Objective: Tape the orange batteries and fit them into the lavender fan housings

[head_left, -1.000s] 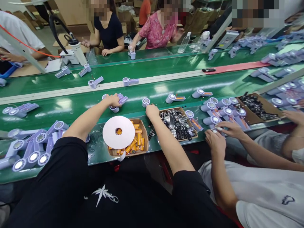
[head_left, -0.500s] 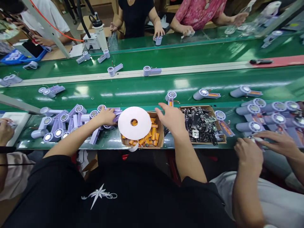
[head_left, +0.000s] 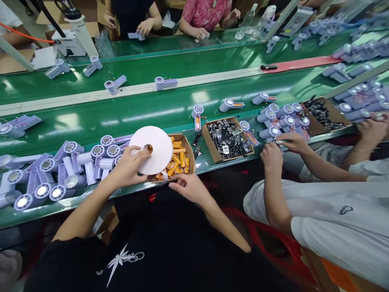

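Note:
A large white roll of tape [head_left: 161,152] lies over a cardboard box of orange cylindrical batteries [head_left: 179,160]. My left hand [head_left: 129,166] grips the roll at its left side, fingertips at the centre hole and thumb by the lower rim. The tape's short loose end [head_left: 164,176] hangs at the box's front edge. Just right of that end is my right hand [head_left: 190,188], its fingers loosely bent and apart, with nothing visible in them. Left of my left hand lies a pile of lilac handheld fan bodies [head_left: 75,158].
A box of black circuit boards [head_left: 212,152] stands to the right, with loose boards [head_left: 197,139] beside it. One fan body with an orange battery [head_left: 197,117] lies behind. A co-worker's hands [head_left: 273,156] work at right. The green conveyor [head_left: 136,109] carries more fan bodies.
My left hand has left the fan bodies on the left and taken hold of the tape roll. My right hand has drawn back from beside the fan body to the battery box's front edge.

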The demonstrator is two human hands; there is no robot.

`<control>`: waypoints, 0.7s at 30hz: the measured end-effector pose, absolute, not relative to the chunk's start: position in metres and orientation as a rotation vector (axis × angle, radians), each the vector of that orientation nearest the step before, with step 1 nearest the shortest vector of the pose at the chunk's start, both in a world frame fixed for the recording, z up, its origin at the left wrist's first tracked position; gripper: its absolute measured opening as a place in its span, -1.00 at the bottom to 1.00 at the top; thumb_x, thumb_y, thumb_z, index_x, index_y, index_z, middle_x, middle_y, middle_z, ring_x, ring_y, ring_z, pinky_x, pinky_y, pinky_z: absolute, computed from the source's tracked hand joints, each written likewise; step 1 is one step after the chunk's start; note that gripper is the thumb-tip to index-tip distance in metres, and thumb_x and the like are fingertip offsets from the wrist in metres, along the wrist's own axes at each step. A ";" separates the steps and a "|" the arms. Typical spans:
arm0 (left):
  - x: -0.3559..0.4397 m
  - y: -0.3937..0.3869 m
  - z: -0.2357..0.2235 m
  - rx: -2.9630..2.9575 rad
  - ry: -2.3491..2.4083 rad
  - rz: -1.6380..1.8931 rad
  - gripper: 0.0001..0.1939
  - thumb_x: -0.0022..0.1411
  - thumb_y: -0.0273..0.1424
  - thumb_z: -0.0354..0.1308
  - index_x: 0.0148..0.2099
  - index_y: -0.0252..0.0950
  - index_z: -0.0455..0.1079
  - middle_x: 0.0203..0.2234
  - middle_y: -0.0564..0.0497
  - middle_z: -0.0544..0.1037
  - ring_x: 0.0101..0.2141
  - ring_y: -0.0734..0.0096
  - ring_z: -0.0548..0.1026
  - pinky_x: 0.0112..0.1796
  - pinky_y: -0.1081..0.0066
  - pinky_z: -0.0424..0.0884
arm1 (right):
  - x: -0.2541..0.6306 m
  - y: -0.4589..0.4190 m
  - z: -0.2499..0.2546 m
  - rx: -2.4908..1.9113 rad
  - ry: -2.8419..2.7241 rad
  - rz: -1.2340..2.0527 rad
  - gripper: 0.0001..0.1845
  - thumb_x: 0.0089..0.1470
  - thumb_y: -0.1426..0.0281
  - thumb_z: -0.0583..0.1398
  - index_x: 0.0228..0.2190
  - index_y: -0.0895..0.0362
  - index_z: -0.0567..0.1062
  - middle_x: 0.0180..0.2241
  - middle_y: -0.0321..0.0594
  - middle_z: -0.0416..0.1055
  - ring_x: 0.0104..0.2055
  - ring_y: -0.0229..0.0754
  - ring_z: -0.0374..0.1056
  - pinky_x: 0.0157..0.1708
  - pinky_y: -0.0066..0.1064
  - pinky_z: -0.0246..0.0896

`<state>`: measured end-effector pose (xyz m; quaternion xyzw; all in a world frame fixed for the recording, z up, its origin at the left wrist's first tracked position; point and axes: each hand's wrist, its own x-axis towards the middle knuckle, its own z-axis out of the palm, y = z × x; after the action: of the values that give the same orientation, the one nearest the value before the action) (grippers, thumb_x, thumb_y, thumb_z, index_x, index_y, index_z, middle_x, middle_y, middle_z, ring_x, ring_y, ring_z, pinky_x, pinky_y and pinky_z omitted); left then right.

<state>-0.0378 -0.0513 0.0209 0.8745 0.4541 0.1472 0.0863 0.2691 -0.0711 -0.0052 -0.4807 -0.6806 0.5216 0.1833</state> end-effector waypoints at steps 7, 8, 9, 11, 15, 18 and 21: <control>-0.067 -0.108 0.013 2.542 1.747 0.900 -0.12 0.15 -0.31 0.45 0.44 -0.13 0.18 0.17 -0.21 0.53 0.26 -0.22 0.38 0.29 -0.20 0.32 | 0.231 -0.088 -0.008 -0.517 -2.422 1.657 -0.58 0.45 0.16 0.22 -0.37 0.06 0.73 -0.49 -0.28 0.64 -0.46 -0.16 0.54 -0.37 -0.39 0.32; -0.073 -0.112 0.011 2.527 1.824 0.915 -0.13 0.16 -0.31 0.45 0.44 -0.14 0.18 0.18 -0.23 0.52 0.24 -0.21 0.38 0.27 -0.18 0.33 | 0.235 -0.080 -0.005 -0.501 -2.535 1.600 -0.63 0.43 0.17 0.27 -0.37 0.05 0.73 -0.49 -0.29 0.64 -0.45 -0.14 0.55 -0.37 -0.38 0.30; -0.079 -0.115 0.008 2.522 1.882 0.919 -0.15 0.19 -0.31 0.45 0.44 -0.15 0.19 0.18 -0.24 0.51 0.22 -0.21 0.39 0.25 -0.16 0.34 | 0.240 -0.069 -0.002 -0.566 -2.598 1.523 -0.67 0.40 0.17 0.31 -0.35 0.05 0.74 -0.48 -0.29 0.65 -0.44 -0.13 0.55 -0.38 -0.38 0.29; -0.086 -0.120 0.002 2.525 1.948 0.907 -0.22 0.23 -0.33 0.42 0.42 -0.15 0.23 0.19 -0.25 0.51 0.18 -0.18 0.41 0.21 -0.11 0.35 | 0.249 -0.040 0.003 -0.890 -2.559 1.306 -0.73 0.39 0.15 0.33 -0.22 0.04 0.76 -0.39 -0.26 0.70 -0.37 -0.11 0.60 -0.33 -0.38 0.32; -0.079 -0.126 -0.003 2.506 1.961 0.856 -0.25 0.24 -0.34 0.41 0.41 -0.14 0.29 0.18 -0.23 0.52 0.15 -0.17 0.41 0.19 -0.09 0.33 | 0.254 0.016 0.001 -1.541 -2.456 0.761 -0.72 0.36 0.23 0.37 0.00 0.12 0.71 -0.07 0.00 0.74 -0.02 0.08 0.66 0.01 -0.25 0.48; -0.066 -0.128 -0.001 2.558 1.889 0.817 -0.24 0.25 -0.35 0.39 0.45 -0.16 0.29 0.16 -0.24 0.54 0.13 -0.17 0.40 0.19 -0.08 0.31 | 0.251 0.035 -0.010 -1.565 -2.398 0.875 -0.73 0.27 0.27 0.44 -0.06 0.14 0.74 -0.06 0.07 0.74 0.06 0.16 0.67 0.14 -0.12 0.53; -0.058 -0.129 0.003 2.606 1.803 0.769 -0.20 0.25 -0.38 0.38 0.49 -0.17 0.29 0.15 -0.24 0.57 0.12 -0.16 0.39 0.19 -0.05 0.30 | 0.256 0.033 -0.017 -1.303 -1.868 1.250 -0.55 0.24 0.08 0.44 0.02 0.10 0.74 0.00 -0.03 0.75 0.06 0.10 0.69 0.18 -0.06 0.59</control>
<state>-0.0579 -0.1289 0.0032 0.7978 0.5518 0.2353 -0.0596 0.2561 0.0328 -0.0165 -0.4829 -0.6927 0.4636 0.2683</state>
